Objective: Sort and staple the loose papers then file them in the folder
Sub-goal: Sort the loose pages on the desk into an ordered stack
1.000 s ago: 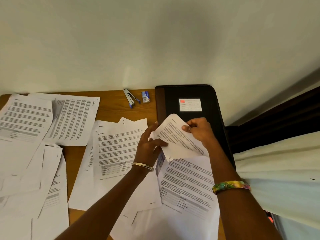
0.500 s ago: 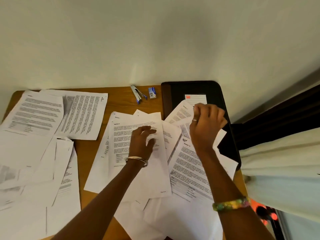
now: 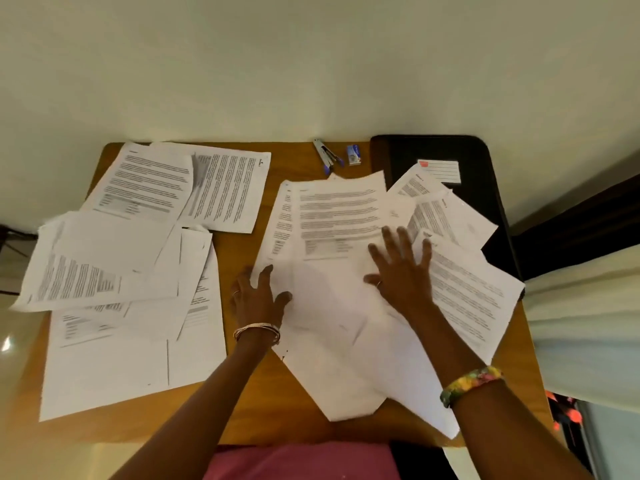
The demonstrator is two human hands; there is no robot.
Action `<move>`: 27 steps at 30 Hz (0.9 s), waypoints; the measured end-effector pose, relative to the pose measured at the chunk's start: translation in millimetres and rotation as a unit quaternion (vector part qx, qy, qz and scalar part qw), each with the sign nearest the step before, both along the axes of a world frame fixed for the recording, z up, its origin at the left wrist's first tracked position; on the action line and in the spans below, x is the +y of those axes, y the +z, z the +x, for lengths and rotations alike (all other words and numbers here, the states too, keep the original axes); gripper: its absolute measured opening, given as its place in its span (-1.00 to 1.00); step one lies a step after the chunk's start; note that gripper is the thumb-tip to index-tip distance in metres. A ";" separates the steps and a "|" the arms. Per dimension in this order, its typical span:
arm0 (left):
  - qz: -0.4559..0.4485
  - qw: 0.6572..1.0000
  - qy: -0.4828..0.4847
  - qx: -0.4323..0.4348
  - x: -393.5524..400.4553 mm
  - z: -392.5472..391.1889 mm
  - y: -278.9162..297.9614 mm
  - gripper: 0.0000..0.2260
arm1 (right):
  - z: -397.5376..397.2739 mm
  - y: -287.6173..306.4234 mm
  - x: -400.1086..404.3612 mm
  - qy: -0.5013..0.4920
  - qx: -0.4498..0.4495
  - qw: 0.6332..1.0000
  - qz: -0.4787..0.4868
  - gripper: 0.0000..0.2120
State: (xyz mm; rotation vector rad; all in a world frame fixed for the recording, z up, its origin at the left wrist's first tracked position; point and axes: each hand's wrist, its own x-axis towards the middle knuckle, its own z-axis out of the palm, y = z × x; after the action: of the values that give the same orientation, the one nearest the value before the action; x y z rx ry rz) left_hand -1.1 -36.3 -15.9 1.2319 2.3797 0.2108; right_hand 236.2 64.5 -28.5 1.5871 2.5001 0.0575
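Papers point(image 3: 131, 271) left on table point(image 3: 287, 403), stapler point(image 3: 325, 155) behind, folder point(image 3: 485, 202) right.

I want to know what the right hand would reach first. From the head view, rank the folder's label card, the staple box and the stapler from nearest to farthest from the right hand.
From the right hand:
1. Label card, ahead and to the right, on the black folder.
2. Staple box, ahead at the table's far edge.
3. Stapler, just left of the box, only slightly farther.

Dim warm light, soft blur, wide-angle bending at edges.
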 end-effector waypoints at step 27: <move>-0.121 0.986 -0.089 -0.071 -75.6 38.0 5.3 -0.29 | -46.3 1.2 -122.1 -0.105 0.231 0.966 0.041 -0.56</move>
State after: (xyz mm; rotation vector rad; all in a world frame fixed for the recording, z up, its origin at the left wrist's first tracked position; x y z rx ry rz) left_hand 36.9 -112.0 -10.6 1.2587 2.0887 -0.0450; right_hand 190.0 -57.6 -27.3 2.0954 2.6601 -0.2725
